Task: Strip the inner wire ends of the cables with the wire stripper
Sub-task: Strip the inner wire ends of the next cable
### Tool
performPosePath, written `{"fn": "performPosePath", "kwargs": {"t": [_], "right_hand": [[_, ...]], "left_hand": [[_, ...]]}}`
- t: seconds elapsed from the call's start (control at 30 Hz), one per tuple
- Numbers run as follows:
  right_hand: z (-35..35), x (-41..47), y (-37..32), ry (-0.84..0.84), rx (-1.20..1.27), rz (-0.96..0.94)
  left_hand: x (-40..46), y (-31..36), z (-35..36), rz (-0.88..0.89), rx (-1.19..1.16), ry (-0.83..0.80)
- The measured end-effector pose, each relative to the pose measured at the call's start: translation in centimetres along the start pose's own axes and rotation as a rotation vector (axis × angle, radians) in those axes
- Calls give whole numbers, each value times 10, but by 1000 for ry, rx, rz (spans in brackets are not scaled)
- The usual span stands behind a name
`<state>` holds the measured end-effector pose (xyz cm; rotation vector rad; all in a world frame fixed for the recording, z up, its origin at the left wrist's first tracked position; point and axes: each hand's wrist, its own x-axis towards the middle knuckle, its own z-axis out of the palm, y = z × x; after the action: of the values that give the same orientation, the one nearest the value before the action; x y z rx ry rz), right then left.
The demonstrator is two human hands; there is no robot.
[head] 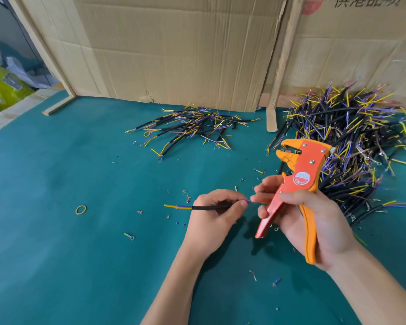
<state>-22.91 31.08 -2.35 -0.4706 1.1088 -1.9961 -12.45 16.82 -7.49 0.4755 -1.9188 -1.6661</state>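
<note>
Green counter (56, 184) lies open along its left side. 2 cable piles: big pile (352, 141) at the back right edge, small pile (192, 127) back centre. Right hand (314, 221) grips the wire stripper (295, 184); left hand (211, 212) pinches 1 cable (204, 207) mid-counter.

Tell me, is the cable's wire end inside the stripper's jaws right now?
No, the wire stripper points up in the right hand, clear of the cable.

Table (56, 231): small cable pile (192, 127) at back centre, large pile (352, 146) at back right, cardboard (174, 50) upright behind both. Rubber band (81, 209) lies left of the hands; scraps (188, 198) between.
</note>
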Motion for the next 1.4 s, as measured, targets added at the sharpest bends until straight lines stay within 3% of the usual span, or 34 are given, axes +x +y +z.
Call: {"fn": "performPosePath", "kwargs": {"t": [0.1, 0.2, 0.37, 0.5, 0.63, 0.83, 1.4], "right_hand": [[1, -1, 1, -12, -14, 20], [1, -4, 4, -41, -10, 154], [10, -7, 10, -171, 12, 384], [12, -9, 11, -150, 89, 398], [9, -8, 6, -176, 93, 369], [9, -8, 9, -136, 38, 473], [9, -11, 8, -145, -91, 393]], "left_hand": [[2, -3, 0, 16, 0, 237], [4, -3, 0, 27, 3, 408], [3, -6, -1, 64, 109, 535], [2, -3, -1, 100, 203, 602], [0, 1, 1, 128, 251, 617], [-1, 1, 1, 185, 297, 591], [-2, -1, 5, 262, 348, 519]]}}
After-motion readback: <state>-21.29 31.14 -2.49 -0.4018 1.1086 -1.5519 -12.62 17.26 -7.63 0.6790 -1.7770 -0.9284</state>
